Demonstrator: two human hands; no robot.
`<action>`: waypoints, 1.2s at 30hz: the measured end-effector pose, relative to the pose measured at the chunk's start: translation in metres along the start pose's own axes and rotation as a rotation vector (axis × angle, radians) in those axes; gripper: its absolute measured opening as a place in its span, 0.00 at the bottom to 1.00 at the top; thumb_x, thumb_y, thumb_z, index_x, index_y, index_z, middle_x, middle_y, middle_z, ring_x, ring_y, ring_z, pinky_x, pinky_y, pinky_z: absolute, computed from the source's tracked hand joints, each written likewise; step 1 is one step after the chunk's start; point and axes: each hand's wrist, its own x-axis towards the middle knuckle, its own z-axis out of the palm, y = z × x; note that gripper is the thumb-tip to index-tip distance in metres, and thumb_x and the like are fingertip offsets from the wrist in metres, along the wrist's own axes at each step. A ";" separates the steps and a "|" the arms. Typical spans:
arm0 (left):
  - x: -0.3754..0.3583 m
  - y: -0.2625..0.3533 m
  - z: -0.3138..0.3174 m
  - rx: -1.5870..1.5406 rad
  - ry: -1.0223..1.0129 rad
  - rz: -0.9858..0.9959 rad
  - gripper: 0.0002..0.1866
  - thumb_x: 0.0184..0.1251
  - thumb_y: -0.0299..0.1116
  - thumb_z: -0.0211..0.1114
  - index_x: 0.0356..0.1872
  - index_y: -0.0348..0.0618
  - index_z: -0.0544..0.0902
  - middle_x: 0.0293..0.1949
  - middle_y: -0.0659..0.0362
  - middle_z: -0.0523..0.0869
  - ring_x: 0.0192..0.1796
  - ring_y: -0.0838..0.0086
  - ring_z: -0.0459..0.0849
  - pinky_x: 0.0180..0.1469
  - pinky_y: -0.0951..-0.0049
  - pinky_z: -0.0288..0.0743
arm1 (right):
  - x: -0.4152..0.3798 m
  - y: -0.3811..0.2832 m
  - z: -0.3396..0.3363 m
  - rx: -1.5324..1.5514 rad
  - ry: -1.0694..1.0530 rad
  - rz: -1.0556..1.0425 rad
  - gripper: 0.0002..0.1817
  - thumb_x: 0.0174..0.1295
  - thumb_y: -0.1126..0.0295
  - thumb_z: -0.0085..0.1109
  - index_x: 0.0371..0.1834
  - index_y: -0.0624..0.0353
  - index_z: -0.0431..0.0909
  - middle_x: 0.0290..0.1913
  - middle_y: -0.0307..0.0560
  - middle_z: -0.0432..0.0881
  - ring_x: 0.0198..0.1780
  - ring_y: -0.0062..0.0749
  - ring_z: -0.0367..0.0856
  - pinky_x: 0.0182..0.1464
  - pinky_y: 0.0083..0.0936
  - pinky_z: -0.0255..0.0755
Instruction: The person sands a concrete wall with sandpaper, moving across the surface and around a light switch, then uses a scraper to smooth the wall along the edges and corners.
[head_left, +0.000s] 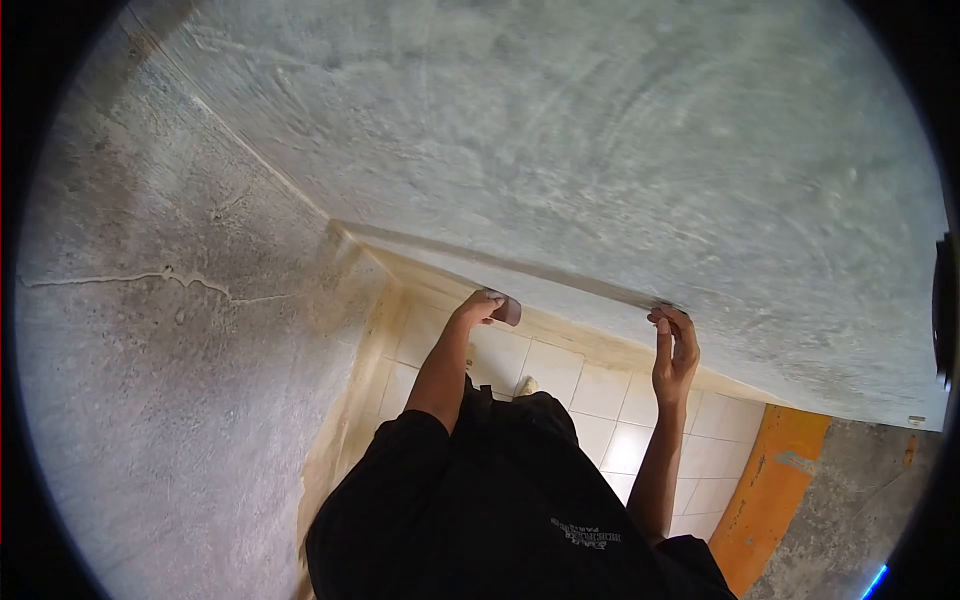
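Observation:
My left hand [478,307] is closed around a small, curved reddish-brown sheet that looks like sandpaper [507,309], held close to the lower part of the wall. Further right, my right hand [677,350] reaches up to the grey plastered wall [560,150], its fingers bent and drawn together at the surface. Something thin and dark shows at those fingertips, too small to make out. Swirling marks cover the plaster above both hands.
A second grey wall [190,330] with a long crack meets this one at a corner on the left. Below lies a white tiled floor [605,395], with an orange painted strip [780,480] at the lower right. A dark object [945,310] sits at the right edge.

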 end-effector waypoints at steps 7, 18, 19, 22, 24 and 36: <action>-0.006 -0.001 -0.007 -0.242 -0.109 -0.011 0.12 0.74 0.37 0.59 0.54 0.48 0.79 0.46 0.61 0.84 0.45 0.72 0.83 0.44 0.66 0.79 | -0.003 -0.005 0.018 -0.021 0.078 0.053 0.10 0.72 0.74 0.49 0.49 0.66 0.78 0.44 0.52 0.84 0.46 0.36 0.84 0.52 0.30 0.76; -0.024 0.015 -0.019 -0.371 -0.153 -0.074 0.12 0.72 0.33 0.61 0.54 0.47 0.78 0.46 0.59 0.84 0.46 0.70 0.84 0.46 0.67 0.80 | -0.008 -0.006 0.033 -0.013 0.108 0.105 0.12 0.74 0.71 0.49 0.52 0.67 0.77 0.45 0.52 0.83 0.47 0.35 0.83 0.54 0.30 0.76; -0.025 0.015 -0.021 -0.375 -0.164 -0.077 0.12 0.72 0.34 0.61 0.54 0.47 0.78 0.46 0.59 0.84 0.46 0.69 0.84 0.46 0.66 0.80 | -0.008 -0.004 0.034 -0.009 0.106 0.108 0.12 0.74 0.71 0.49 0.52 0.67 0.77 0.46 0.52 0.83 0.47 0.35 0.83 0.54 0.30 0.76; -0.021 0.021 -0.023 -0.331 -0.128 -0.118 0.12 0.72 0.34 0.61 0.53 0.47 0.78 0.45 0.60 0.84 0.46 0.69 0.84 0.47 0.66 0.80 | -0.009 0.000 0.039 0.015 0.118 0.111 0.12 0.74 0.71 0.49 0.52 0.67 0.77 0.46 0.52 0.83 0.47 0.35 0.83 0.54 0.30 0.76; -0.019 0.019 -0.026 -0.336 -0.132 -0.122 0.11 0.72 0.34 0.61 0.52 0.47 0.78 0.45 0.60 0.85 0.45 0.69 0.85 0.47 0.65 0.81 | -0.010 0.001 0.043 0.028 0.131 0.116 0.11 0.73 0.72 0.49 0.51 0.67 0.77 0.45 0.52 0.83 0.47 0.35 0.84 0.53 0.30 0.76; -0.028 0.021 -0.048 -0.301 -0.110 -0.060 0.11 0.73 0.35 0.60 0.52 0.46 0.79 0.45 0.60 0.85 0.46 0.68 0.85 0.47 0.65 0.83 | -0.003 -0.009 0.061 0.080 0.164 0.084 0.09 0.72 0.74 0.49 0.48 0.66 0.78 0.43 0.50 0.83 0.45 0.33 0.83 0.51 0.28 0.75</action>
